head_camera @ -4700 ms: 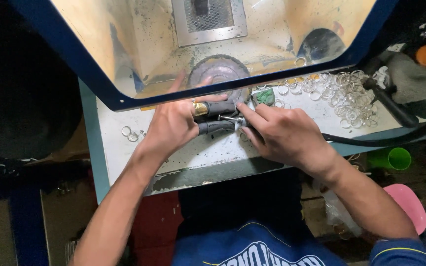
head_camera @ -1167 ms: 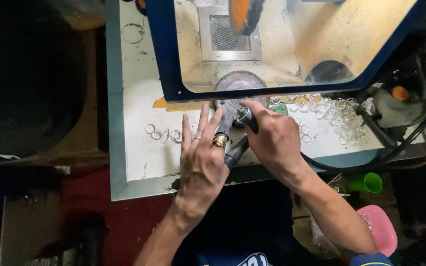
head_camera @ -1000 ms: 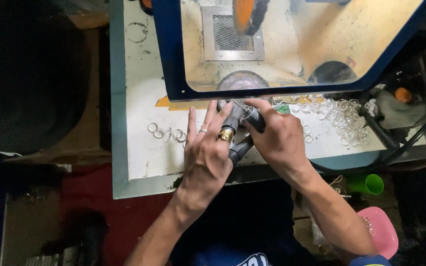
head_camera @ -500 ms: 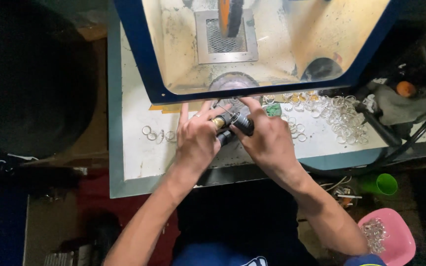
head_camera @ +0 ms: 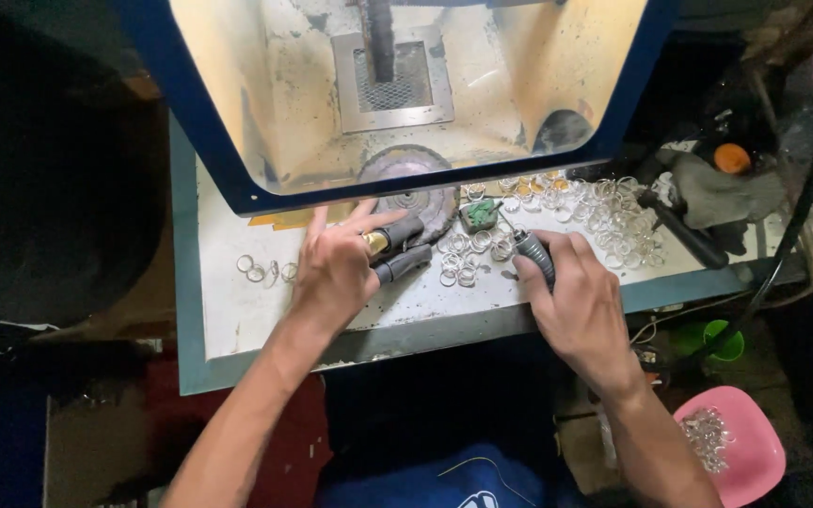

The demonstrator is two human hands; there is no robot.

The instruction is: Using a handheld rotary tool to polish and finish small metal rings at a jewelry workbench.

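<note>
Nearest, at the front edge of the bench [head_camera: 265,325], the right hand [head_camera: 581,301] is closing its fingers around a dark-handled rotary tool [head_camera: 531,252], its tip pointing away toward the scatter of small metal rings [head_camera: 463,259] at the middle of the bench. The left hand [head_camera: 336,268] is resting just beside it, thumb and fingers curled about two dark cylindrical grips [head_camera: 405,252] (one finger is wearing a gold ring). With both hands working so close together, the tool's tip is likely running a risk of catching a fingertip if it skids off a ring. The loose rings are lying thick between the hands, so a sweeping wrist could be pushing some over the front edge, where a pink bowl [head_camera: 731,452] of similar pieces is sitting lower down. Farther back, a round grey wheel [head_camera: 411,183] is sitting under the blue-framed hood [head_camera: 406,94] at the far edge; knuckles drifting there could be grazing it.
</note>
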